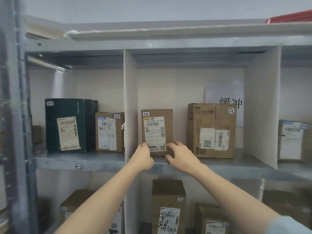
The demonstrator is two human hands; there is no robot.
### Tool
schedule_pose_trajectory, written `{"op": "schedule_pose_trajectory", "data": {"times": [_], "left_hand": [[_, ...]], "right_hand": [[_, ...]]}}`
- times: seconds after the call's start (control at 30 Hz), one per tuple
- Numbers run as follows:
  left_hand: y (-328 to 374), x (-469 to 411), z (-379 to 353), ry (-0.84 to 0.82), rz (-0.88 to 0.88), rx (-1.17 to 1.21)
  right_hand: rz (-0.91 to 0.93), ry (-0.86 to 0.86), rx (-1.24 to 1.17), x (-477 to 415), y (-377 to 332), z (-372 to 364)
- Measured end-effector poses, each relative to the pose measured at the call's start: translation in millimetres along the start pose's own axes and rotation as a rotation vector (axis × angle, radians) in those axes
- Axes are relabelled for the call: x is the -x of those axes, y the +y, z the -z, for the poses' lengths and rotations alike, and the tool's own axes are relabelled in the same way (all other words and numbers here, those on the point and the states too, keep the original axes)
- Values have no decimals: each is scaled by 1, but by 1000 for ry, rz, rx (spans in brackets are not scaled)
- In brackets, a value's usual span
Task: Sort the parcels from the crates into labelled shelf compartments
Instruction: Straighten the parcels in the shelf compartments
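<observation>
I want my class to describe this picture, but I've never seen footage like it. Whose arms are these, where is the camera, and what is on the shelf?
No machine here: a person wears one camera on the head, so you see their own bare arms reaching forward. The left hand and right hand grip the lower corners of a small brown parcel marked 1-2, standing in the middle compartment of a metal shelf. To its right stands a larger brown box, also marked 1-2. The left compartment, tagged 1-1, holds a dark green box and a small brown box. More parcels sit on the level below.
</observation>
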State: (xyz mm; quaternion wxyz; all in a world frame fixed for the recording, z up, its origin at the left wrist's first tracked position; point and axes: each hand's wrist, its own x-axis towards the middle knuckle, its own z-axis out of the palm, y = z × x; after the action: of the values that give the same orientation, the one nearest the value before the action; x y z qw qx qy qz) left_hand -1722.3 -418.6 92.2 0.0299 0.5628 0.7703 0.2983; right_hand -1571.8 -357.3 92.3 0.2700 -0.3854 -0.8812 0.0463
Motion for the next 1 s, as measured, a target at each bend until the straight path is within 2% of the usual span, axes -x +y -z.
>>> {"op": "schedule_pose_trajectory", "data": {"times": [0.17,0.23,0.47,0.57,0.77,1.0], "left_hand": [[7,9,4,131,6,-14],[15,14,6,167,-41,0],[57,30,-14,26,-305,64],[70,32,-30,-45,-364,37],[99,24,-53,-120,-340,14],[126,6,-76,-146,-209,-169]], "right_hand": [[-21,101,8,14,8,21],[-35,134,25,23,12,33],[-192,149,155,68,48,65],[-249,137,177,81,69,71],[-285,130,140,81,111,80],[-229,94,82,59,147,80]]}}
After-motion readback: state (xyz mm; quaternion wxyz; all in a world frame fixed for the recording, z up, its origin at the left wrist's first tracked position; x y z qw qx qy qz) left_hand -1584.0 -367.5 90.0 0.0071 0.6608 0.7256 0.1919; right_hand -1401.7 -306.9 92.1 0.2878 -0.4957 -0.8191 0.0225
